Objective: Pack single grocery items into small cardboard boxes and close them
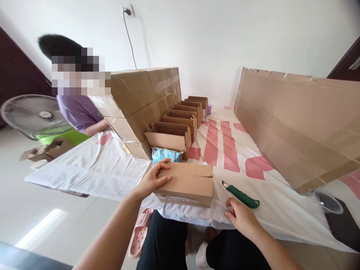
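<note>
A brown cardboard box with closed top flaps lies at the table's near edge. My left hand rests on its left end, fingers apart on the top. To the right of the box my right hand hovers low over the cloth, fingers loosely curled and apart, with nothing between them. Just beyond it lies a green utility knife, its dark blade pointing to the upper left. Behind the box sits a blue plastic packet, partly hidden by the box and my left hand.
Several open cardboard boxes stand in a row along a tall taped carton wall. A cardboard panel rises at the right, near a clear cup and a dark flat object. A person in purple sits beyond the cartons, beside a fan.
</note>
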Available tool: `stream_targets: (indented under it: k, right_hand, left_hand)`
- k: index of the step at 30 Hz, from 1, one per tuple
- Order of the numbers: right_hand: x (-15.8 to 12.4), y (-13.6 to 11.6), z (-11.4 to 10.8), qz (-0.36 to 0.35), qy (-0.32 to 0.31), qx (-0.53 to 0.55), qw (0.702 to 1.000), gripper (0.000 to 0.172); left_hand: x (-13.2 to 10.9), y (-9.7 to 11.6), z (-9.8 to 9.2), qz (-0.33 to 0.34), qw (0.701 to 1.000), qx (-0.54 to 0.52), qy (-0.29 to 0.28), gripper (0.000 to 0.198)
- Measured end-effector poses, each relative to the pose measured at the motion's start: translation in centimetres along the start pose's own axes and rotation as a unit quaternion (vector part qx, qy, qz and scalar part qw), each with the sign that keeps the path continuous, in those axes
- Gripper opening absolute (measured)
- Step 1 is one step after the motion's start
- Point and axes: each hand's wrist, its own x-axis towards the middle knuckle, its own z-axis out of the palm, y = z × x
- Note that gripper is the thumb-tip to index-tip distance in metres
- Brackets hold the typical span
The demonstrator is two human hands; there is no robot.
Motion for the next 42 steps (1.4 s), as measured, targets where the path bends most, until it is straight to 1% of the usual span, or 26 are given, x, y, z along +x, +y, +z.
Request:
stream_targets:
  k: [5,12,18,21,26,30,36,39,42]
  right_hand:
    - [-0.1,0.1,0.3,-0.022,0.026,-0.019,0.999,0.013]
    - [-0.5,0.4,0.6,-0.049,0.048,-0.044,0.997,0.013]
    - [-0.4,0.8,0.8,-0.055,0.061,-0.033,0.996,0.030]
    - [-0.4,0.9,0.9,-0.054,0.071,-0.022,0.996,0.030]
    - [-0.5,0.7,1.3,-0.049,0.093,-0.015,0.994,0.025]
    - [-0.7,0.6,1.4,-0.043,0.103,-0.014,0.994,0.023]
    - [-0.9,0.4,1.9,-0.037,0.120,-0.006,0.992,0.021]
    - [-0.7,0.4,1.9,-0.034,0.116,-0.006,0.993,0.022]
    - [-0.5,0.4,1.5,-0.028,0.100,0.005,0.995,0.021]
  left_hand:
    - [0.0,0.5,0.4,-0.012,1.000,-0.010,0.015,0.036]
    - [-0.2,0.5,1.3,-0.006,0.998,-0.040,0.054,0.044]
    - [0.0,0.7,2.3,-0.005,0.996,-0.048,0.074,0.047]
    - [0.1,0.7,2.5,-0.007,0.996,-0.041,0.076,0.050]
    - [0.1,0.5,2.3,-0.003,0.997,-0.031,0.067,0.052]
    - [0.1,0.6,1.9,0.006,0.999,-0.016,0.047,0.051]
    - [0.3,0.5,1.1,0.026,0.999,0.023,0.006,0.043]
    - [0.4,0.3,0.9,0.040,0.999,0.035,-0.010,0.037]
    - [0.4,0.3,0.7,0.052,0.997,0.039,-0.029,0.033]
